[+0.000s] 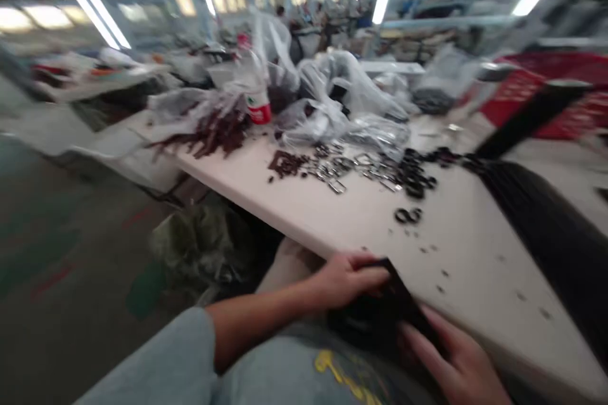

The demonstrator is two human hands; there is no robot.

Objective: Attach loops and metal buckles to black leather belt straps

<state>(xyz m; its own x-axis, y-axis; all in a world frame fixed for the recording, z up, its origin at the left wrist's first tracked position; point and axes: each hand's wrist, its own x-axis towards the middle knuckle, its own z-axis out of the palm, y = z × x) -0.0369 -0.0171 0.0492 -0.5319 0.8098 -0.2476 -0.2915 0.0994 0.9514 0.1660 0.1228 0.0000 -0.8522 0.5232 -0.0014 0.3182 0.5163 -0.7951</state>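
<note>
- The left hand [349, 278] is closed on the upper end of a flat, dark black piece [392, 297] that looks like leather or stiff cloth, its thumb lying along the top.
- The right hand [458, 354] has the lower right edge of that piece between thumb and fingers, only slightly parted; blur hides exactly how they press.
- The black piece is above the lap, at the near edge of the pale, smooth-topped bench [361, 221]; whether it touches that edge I cannot tell.
- The step in hand seems to be holding or turning the piece between both hands, with no hardware visible in either hand.
- From this grip, a next move would call for one hand to keep the piece steady while the other shifts along its edge or lets go; the blur leaves the finer detail open.
- On the bench's middle lie silver rectangular metal buckles [338, 186], with a heap of black round rings [413, 177] beside them and two loose black rings [408, 215] nearer the bench's near edge.
- Along the bench's right end runs a long, wide black strip [541, 234].
- At the bench's far left are dark brown thin strips [218, 130], beside a clear plastic bottle with a red label [259, 112].
</note>
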